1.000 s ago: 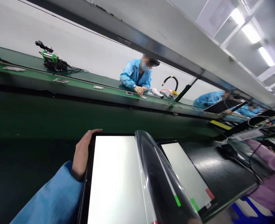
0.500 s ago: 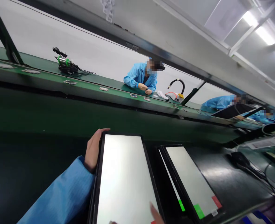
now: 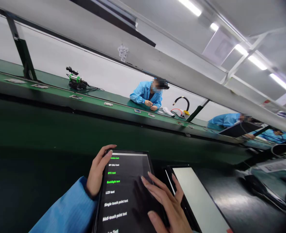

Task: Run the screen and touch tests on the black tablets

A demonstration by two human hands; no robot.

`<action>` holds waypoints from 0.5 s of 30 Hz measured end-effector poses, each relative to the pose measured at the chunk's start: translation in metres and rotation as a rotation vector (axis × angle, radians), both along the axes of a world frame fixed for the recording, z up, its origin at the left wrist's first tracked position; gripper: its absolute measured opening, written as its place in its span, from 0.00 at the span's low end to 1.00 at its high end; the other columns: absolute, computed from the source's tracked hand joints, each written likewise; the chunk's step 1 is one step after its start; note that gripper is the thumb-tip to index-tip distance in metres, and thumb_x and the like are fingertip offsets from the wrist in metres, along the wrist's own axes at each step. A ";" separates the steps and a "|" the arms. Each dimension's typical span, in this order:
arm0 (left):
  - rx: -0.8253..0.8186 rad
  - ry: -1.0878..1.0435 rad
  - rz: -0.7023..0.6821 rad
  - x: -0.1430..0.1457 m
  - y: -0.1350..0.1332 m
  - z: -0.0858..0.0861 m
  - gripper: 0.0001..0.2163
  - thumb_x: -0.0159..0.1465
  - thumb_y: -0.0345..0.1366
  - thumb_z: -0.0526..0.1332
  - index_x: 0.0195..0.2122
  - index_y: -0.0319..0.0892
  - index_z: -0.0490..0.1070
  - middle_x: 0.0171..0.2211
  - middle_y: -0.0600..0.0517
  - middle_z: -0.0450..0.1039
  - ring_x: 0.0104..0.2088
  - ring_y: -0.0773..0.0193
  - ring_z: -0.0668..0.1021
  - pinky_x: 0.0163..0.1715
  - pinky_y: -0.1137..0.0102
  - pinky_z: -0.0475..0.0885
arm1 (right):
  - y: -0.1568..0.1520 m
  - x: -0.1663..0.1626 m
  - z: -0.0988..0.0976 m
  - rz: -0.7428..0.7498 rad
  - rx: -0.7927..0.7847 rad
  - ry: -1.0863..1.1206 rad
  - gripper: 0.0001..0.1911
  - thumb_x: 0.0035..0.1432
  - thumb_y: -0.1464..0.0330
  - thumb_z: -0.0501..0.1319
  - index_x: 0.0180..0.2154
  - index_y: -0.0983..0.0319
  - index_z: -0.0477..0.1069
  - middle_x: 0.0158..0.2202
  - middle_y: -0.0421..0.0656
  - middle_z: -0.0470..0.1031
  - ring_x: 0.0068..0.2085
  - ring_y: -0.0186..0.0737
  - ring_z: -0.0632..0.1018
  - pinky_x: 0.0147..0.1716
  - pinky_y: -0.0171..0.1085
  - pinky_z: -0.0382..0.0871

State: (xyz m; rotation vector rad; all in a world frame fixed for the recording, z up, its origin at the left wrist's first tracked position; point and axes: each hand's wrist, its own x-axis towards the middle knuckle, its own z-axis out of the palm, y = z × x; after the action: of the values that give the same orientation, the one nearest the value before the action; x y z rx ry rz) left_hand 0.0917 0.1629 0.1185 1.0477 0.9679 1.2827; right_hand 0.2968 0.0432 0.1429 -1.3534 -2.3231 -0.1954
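My left hand [image 3: 97,173] grips the left edge of a black tablet [image 3: 125,191], thumb over its top corner. The tablet's screen is dark and lists test names in white and green text. My right hand [image 3: 165,202] lies over the right side of that screen, fingers spread and flat, fingertips touching the glass. A second tablet [image 3: 201,202] with a white lit screen lies flat just to the right of my right hand on the dark work surface [image 3: 237,207].
A green conveyor belt [image 3: 60,100] runs across behind the tablets, carrying several small flat parts. A person in a blue coat [image 3: 146,94] works at its far side, others farther right. A tool on a stand [image 3: 76,82] and black cables [image 3: 254,184] are nearby.
The held tablet's screen went from plain white to a dark test menu. My right hand came up from the bottom edge onto the screen. The curled film seen a second ago is gone.
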 end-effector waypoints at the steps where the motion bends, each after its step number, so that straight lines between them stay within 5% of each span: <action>1: 0.012 0.003 -0.009 -0.001 -0.001 0.001 0.23 0.55 0.54 0.61 0.45 0.44 0.69 0.34 0.54 0.71 0.32 0.64 0.72 0.30 0.74 0.66 | 0.001 -0.002 0.000 0.011 0.018 0.007 0.19 0.72 0.62 0.44 0.59 0.62 0.51 0.59 0.37 0.62 0.62 0.36 0.60 0.63 0.42 0.19; 8: 0.013 -0.014 -0.031 -0.004 -0.005 0.004 0.20 0.58 0.52 0.60 0.46 0.46 0.68 0.38 0.55 0.71 0.36 0.63 0.73 0.33 0.75 0.67 | -0.002 -0.011 0.001 -0.037 0.224 0.206 0.13 0.72 0.64 0.43 0.50 0.59 0.61 0.48 0.37 0.74 0.56 0.42 0.69 0.63 0.53 0.32; 15: 0.002 -0.057 -0.036 -0.001 -0.003 0.002 0.18 0.58 0.51 0.60 0.45 0.46 0.68 0.41 0.54 0.71 0.39 0.63 0.74 0.35 0.76 0.69 | 0.008 -0.018 -0.015 -0.066 0.219 0.224 0.16 0.73 0.62 0.42 0.47 0.55 0.66 0.46 0.32 0.75 0.51 0.36 0.73 0.63 0.44 0.35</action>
State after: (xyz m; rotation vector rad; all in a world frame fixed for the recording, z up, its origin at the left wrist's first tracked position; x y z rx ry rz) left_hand 0.0907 0.1599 0.1206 1.0203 0.9013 1.2772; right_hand 0.2792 0.0513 0.1276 -1.2736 -2.0107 -0.2935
